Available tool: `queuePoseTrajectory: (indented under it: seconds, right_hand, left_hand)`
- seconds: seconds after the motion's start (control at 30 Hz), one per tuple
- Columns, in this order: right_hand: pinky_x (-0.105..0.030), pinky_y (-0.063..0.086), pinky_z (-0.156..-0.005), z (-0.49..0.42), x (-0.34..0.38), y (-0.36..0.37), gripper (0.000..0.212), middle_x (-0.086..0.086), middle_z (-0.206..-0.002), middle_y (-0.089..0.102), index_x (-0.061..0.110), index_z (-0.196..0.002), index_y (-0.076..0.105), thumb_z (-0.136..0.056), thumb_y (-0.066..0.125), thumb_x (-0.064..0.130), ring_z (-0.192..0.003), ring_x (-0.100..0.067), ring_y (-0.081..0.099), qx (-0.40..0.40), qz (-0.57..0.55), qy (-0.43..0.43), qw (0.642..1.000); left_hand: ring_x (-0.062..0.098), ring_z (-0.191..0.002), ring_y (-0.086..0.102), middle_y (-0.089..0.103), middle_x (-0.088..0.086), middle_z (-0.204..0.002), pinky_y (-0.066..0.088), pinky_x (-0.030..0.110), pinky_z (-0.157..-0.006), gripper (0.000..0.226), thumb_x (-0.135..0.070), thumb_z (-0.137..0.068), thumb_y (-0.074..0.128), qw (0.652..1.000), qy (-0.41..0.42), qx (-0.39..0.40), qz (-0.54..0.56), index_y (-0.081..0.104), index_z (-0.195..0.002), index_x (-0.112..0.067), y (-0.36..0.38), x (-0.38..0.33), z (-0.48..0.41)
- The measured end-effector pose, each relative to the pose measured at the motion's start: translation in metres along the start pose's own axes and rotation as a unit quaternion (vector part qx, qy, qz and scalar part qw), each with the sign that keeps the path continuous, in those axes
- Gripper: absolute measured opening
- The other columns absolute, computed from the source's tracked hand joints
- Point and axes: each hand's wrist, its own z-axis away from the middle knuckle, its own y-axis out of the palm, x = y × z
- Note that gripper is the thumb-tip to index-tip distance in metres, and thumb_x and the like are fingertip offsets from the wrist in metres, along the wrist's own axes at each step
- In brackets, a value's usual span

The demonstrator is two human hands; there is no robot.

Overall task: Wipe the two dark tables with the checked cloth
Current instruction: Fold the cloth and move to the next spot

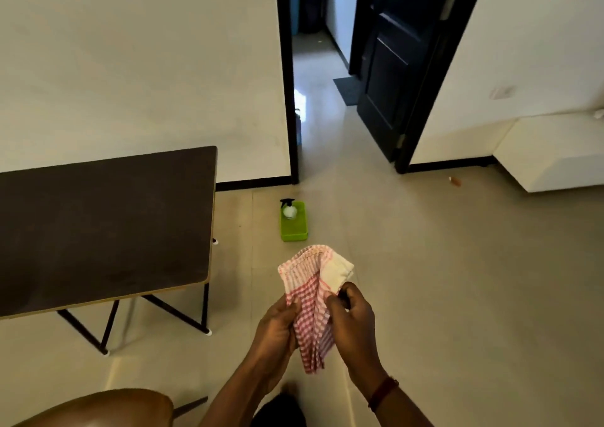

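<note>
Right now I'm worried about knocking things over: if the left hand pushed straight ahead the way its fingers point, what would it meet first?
The left hand already grips the checked cloth. Beyond that, the line looks free over bare floor until the green tray with the spray bottle, though depth is hard to judge.

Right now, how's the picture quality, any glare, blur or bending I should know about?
Head view: wide-angle bending bows the door frame and walls; bright glare on the hallway floor; the room is dim and soft, so the dark table shows little surface detail; the checked cloth, held in the left hand and right hand, is fairly sharp; the spray bottle is slightly blurred.
</note>
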Motion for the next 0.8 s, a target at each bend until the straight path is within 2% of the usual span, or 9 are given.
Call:
queuePoseTrajectory:
  seconds: [0.07,0.17,0.23,0.37,0.47,0.53,0.63,0.73,0.8]
  right_hand:
    - [-0.043,0.057,-0.078,-0.035,0.005,0.007,0.013,0.004,-0.096,0.070,0.025,-0.099,0.064,-0.093,0.056,0.017,-0.090,-0.016,0.065,0.008,0.001,-0.003,1.000]
    - [-0.028,0.055,-0.072,-0.094,0.019,0.018,0.013,0.006,-0.099,0.069,0.024,-0.103,0.062,-0.095,0.053,0.018,-0.090,-0.012,0.065,0.025,0.008,-0.011,1.000]
    - [-0.022,0.054,-0.069,-0.131,0.032,0.026,0.013,0.009,-0.098,0.069,0.029,-0.101,0.060,-0.096,0.052,0.020,-0.088,-0.008,0.066,0.040,0.014,-0.012,0.999]
    - [-0.025,0.056,-0.070,-0.202,0.060,0.044,0.015,0.010,-0.097,0.071,0.035,-0.095,0.061,-0.094,0.056,0.021,-0.087,-0.008,0.067,0.046,0.041,-0.004,0.998]
    - [-0.030,0.058,-0.071,-0.259,0.075,0.061,0.013,0.008,-0.093,0.073,0.031,-0.098,0.066,-0.093,0.058,0.022,-0.085,-0.011,0.069,0.046,0.048,-0.006,0.998]
    - [-0.027,0.057,-0.069,-0.289,0.084,0.071,0.014,0.007,-0.094,0.072,0.026,-0.102,0.067,-0.093,0.058,0.021,-0.085,-0.010,0.069,0.048,0.046,-0.011,0.998]
    - [-0.025,0.055,-0.070,-0.329,0.093,0.087,0.015,0.009,-0.096,0.072,0.024,-0.105,0.068,-0.092,0.060,0.022,-0.085,-0.007,0.068,0.063,0.052,-0.024,0.996]
    - [-0.023,0.056,-0.073,-0.367,0.097,0.103,0.015,0.013,-0.093,0.073,0.028,-0.102,0.069,-0.091,0.061,0.021,-0.085,-0.003,0.068,0.111,0.084,-0.053,0.989]
    - [-0.020,0.054,-0.075,-0.400,0.096,0.113,0.018,0.015,-0.093,0.072,0.031,-0.100,0.068,-0.090,0.063,0.018,-0.085,0.000,0.066,0.146,0.120,-0.072,0.979]
  left_hand:
    - [0.030,-0.100,0.069,0.072,0.011,-0.112,0.055,0.047,-0.089,0.030,-0.020,-0.100,0.044,0.999,-0.001,-0.035,-0.002,0.061,-0.123,-0.011,-0.003,-0.013,-0.033]
    - [0.033,-0.110,0.064,0.070,0.010,-0.118,0.047,0.056,-0.100,0.034,-0.026,-0.099,0.047,0.999,-0.002,-0.049,-0.002,0.059,-0.128,-0.013,-0.015,-0.040,-0.091]
    - [0.032,-0.109,0.065,0.070,0.010,-0.117,0.050,0.052,-0.096,0.033,-0.026,-0.097,0.048,0.999,0.004,-0.034,0.008,0.060,-0.126,-0.014,-0.024,-0.065,-0.125]
    - [0.029,-0.104,0.068,0.071,0.009,-0.114,0.054,0.041,-0.081,0.031,-0.027,-0.099,0.045,1.000,0.014,-0.022,-0.002,0.061,-0.123,-0.014,-0.042,-0.114,-0.185]
    - [0.029,-0.104,0.066,0.071,0.010,-0.114,0.053,0.044,-0.084,0.031,-0.028,-0.101,0.043,0.999,0.022,-0.038,-0.027,0.064,-0.120,-0.016,-0.057,-0.146,-0.233]
    - [0.029,-0.106,0.065,0.071,0.008,-0.114,0.053,0.047,-0.086,0.031,-0.032,-0.101,0.042,0.998,0.014,-0.052,-0.039,0.065,-0.119,-0.020,-0.063,-0.163,-0.259]
    - [0.029,-0.105,0.063,0.068,0.010,-0.115,0.053,0.044,-0.084,0.033,-0.035,-0.101,0.042,0.996,-0.017,-0.075,-0.049,0.063,-0.121,-0.019,-0.068,-0.181,-0.301]
    - [0.027,-0.120,0.054,0.059,0.006,-0.131,0.043,0.049,-0.098,0.048,-0.051,-0.098,0.039,0.993,-0.079,-0.066,-0.062,0.053,-0.132,-0.020,-0.068,-0.198,-0.343]
    - [0.029,-0.136,0.038,0.041,0.007,-0.147,0.028,0.056,-0.108,0.072,-0.068,-0.091,0.036,0.986,-0.143,-0.083,-0.039,0.037,-0.147,-0.022,-0.066,-0.211,-0.376]
